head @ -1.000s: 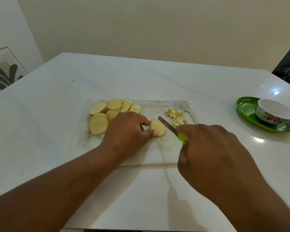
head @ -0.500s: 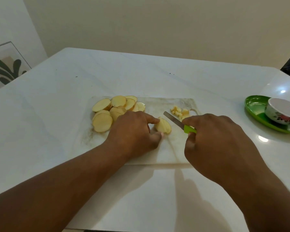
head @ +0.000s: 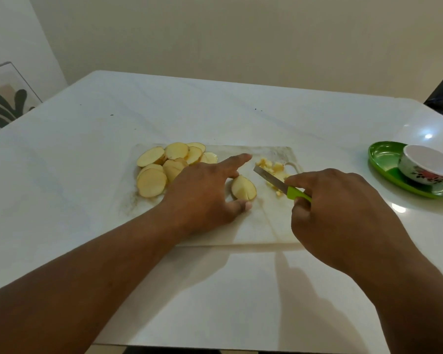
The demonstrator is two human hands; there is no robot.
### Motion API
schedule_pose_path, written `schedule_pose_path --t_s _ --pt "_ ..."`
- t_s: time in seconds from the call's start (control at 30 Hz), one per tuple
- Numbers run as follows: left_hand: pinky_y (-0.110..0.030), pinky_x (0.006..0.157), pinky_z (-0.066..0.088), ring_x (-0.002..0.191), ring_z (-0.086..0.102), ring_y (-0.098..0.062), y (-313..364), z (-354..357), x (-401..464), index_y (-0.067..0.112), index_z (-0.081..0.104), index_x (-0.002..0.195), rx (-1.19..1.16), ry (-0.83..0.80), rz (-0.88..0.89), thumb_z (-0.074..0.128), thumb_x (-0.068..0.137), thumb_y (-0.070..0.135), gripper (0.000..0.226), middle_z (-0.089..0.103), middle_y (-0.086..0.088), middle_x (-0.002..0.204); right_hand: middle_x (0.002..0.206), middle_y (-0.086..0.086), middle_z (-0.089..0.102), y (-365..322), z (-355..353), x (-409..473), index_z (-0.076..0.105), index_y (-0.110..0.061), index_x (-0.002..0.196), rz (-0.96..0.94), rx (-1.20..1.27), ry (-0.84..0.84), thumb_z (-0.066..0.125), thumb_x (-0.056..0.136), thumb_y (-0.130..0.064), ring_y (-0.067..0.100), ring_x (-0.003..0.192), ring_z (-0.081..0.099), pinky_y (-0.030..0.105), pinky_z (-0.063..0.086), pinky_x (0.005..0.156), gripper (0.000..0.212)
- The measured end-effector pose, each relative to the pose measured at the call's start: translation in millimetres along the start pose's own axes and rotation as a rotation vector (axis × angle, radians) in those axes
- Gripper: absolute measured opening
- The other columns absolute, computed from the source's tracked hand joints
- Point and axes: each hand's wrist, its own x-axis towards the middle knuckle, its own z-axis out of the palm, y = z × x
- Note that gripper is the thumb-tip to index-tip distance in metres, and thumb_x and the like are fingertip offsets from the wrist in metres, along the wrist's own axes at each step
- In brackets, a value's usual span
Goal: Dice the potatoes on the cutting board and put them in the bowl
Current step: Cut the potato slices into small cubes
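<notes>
No legible text, labels, brand marks, numbers or signs in the head view. The bowl (head: 427,166) carries only a red floral print, no lettering. The framed picture (head: 3,98) at the far left shows dark leaf shapes, no writing. The knife (head: 281,185) blade and green handle bear no readable marking.

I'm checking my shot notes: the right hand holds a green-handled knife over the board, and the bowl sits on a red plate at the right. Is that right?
Not quite: the head view shows the plate is green, not red. The rest stands: the right hand holds the green-handled knife over the board, and the bowl sits on that plate at the right.
</notes>
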Motion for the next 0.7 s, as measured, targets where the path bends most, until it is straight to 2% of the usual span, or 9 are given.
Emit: schedule_pose_path --t_s 0.13,0.27,0.4,0.47,0.6,0.7 --pt "-0.024 0.081 0.043 0.114 0.061 -0.008 -1.7 0.5 1.3 0.050 0.028 0.154 -0.060 0.024 -0.037 0.076 0.078 0.062 0.091 0.068 0.021 0.124 0.107 -0.005 0.067 2.3 4.0 2.0 0.062 -0.041 0.128 0.004 0.010 0.004 0.051 0.081 -0.024 0.014 0.075 0.050 0.027 0.041 0.065 0.051" --pt "-0.027 0.087 0.047 0.117 0.062 -0.009 -3.1 3.6 1.7 0.048 0.033 0.152 -0.054 0.037 -0.063 0.077 0.077 0.065 0.089 0.068 0.020 0.126 0.107 -0.005 0.067 1.4 5.1 1.4 0.063 -0.040 0.127 -0.006 0.023 -0.010 0.051 0.081 -0.022 0.015 0.077 0.052 0.028 0.044 0.066 0.051" --pt "-0.025 0.091 0.049 0.121 0.061 -0.006 -4.2 3.6 2.9 0.048 0.028 0.155 -0.063 0.023 -0.066 0.078 0.075 0.067 0.097 0.067 0.019 0.131 0.112 -0.004 0.067 -0.7 6.1 2.8 0.062 -0.041 0.127 -0.011 0.035 -0.006 0.052 0.081 -0.023 0.015 0.079 0.050 0.027 0.042 0.068 0.050" --pt "-0.024 0.092 0.051 0.116 0.063 -0.003 -6.5 1.0 1.8 0.049 0.029 0.155 -0.144 0.014 -0.076 0.082 0.072 0.065 0.101 0.067 0.019 0.130 0.114 -0.005 0.067 -0.9 6.5 2.8 0.062 -0.041 0.127 -0.013 0.047 -0.009 0.052 0.082 -0.023 0.014 0.080 0.050 0.027 0.042 0.070 0.050" --pt "-0.022 0.086 0.050 0.099 0.062 0.000 -10.3 -0.1 -0.7 0.049 0.035 0.153 -0.189 0.034 -0.091 0.085 0.075 0.054 0.092 0.070 0.021 0.119 0.111 -0.005 0.068 -1.1 6.4 2.2 0.063 -0.039 0.127 -0.019 0.057 -0.011 0.052 0.081 -0.021 0.014 0.078 0.050 0.026 0.041 0.068 0.050" --pt "-0.025 0.086 0.053 0.095 0.060 -0.001 -8.2 1.6 0.4 0.052 0.030 0.154 -0.171 0.032 -0.088 0.081 0.081 0.049 0.090 0.070 0.024 0.121 0.107 -0.005 0.068 -3.9 5.6 2.1 0.064 -0.038 0.126 -0.031 0.057 -0.016 0.053 0.082 -0.020 0.014 0.077 0.050 0.026 0.041 0.067 0.048"
